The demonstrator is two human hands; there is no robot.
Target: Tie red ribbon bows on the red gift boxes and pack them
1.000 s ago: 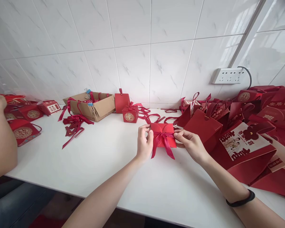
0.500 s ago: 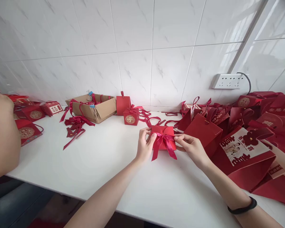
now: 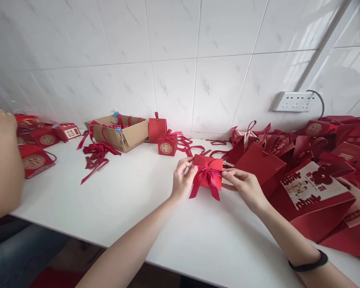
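Observation:
A small red gift box [image 3: 216, 164] is held just above the white table [image 3: 114, 208]. Across its front is a crimson ribbon bow [image 3: 209, 173], its two tails hanging below. My left hand [image 3: 183, 180] is closed on the box's left side, thumb at the front by the left end of the bow. On the opposite side my right hand [image 3: 246, 187] grips the box, thumb and forefinger at the bow's right end. Whether the fingertips also pinch the ribbon is unclear. Fingertips behind the box are hidden.
Red gift bags [image 3: 318, 200] pile up at the right. A cardboard box [image 3: 135, 136] with ribbons stands by the wall, near loose ribbons [image 3: 97, 154] and a small red box [image 3: 167, 147]. Another person's arm [image 3: 3, 164] reaches in at left, beside more red boxes [image 3: 33, 160].
The gift box has tilted slightly, its front turning more towards me, while both hands keep their hold. The whole view has shifted a little.

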